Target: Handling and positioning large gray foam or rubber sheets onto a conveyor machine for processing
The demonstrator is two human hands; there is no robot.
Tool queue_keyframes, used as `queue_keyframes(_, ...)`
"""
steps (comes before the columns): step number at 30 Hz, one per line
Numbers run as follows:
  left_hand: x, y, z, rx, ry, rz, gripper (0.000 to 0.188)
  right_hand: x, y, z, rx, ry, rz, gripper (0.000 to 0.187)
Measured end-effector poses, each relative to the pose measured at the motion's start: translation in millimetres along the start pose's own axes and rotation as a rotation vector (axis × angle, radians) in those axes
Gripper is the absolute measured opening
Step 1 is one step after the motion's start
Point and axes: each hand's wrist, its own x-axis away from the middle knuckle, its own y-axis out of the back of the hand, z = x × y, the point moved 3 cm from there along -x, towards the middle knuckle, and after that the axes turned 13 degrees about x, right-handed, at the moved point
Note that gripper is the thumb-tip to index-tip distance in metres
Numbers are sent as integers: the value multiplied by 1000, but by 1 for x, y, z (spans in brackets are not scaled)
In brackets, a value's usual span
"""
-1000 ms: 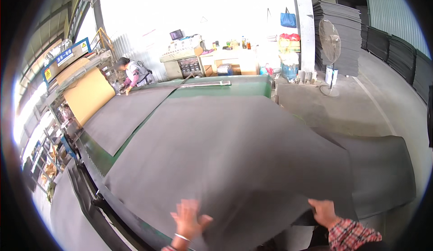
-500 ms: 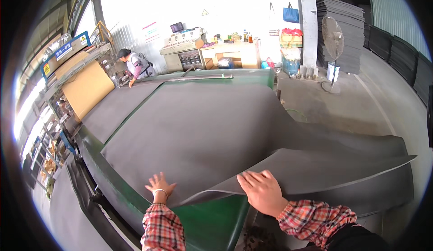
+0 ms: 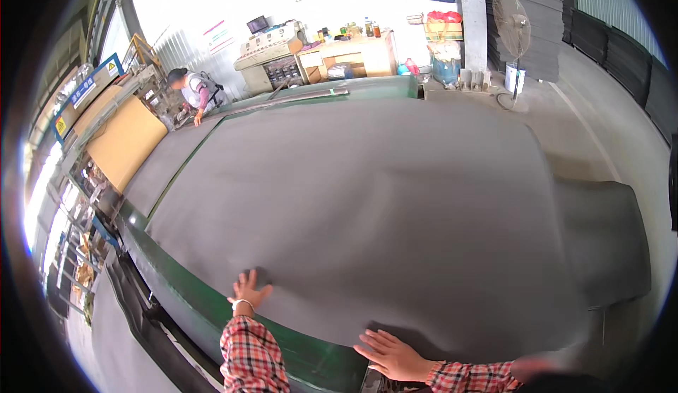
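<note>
A large dark grey foam-like sheet [image 3: 339, 202] is spread over a green conveyor table [image 3: 304, 350]. Near its left front edge lies my left hand [image 3: 250, 291], fingers spread, with a light band at the wrist. My right hand [image 3: 395, 356] rests open by the sheet's front edge, fingers stretched out and holding nothing. Past a narrow green gap, another grey sheet [image 3: 152, 165] lies toward the machine on the left. One more dark grey sheet [image 3: 607, 237] hangs down at the table's right end, partly covered by the large one.
A co-worker [image 3: 198, 93] stands at the far left by the machine's tan roll [image 3: 127, 142]. Behind the table are a control console [image 3: 268, 52] and a wooden desk [image 3: 360, 57]. A standing fan [image 3: 512, 26] is at right, before stacked grey sheets [image 3: 547, 12].
The large sheet's folded-up front right part has come down flat over the table. My right hand has let go of that edge and moved lower, now open. My left hand stays near its place.
</note>
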Motion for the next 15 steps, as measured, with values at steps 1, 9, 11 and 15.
queue_keyframes(1,-6,2,13,-6,1,-1,81,6,3,-1,-161,-13,-52,53)
queue_keyframes(9,98,-81,-108,8,-660,-235,62,15,183,10,-2025,122,97,74)
queue_keyframes(11,91,-83,-90,-124,-631,-260,63,-5,222,31,-2189,470,152,85)
queue_keyframes(15,27,-25,-54,-297,-267,-205,63,-19,219,43,-2005,979,-673,113)
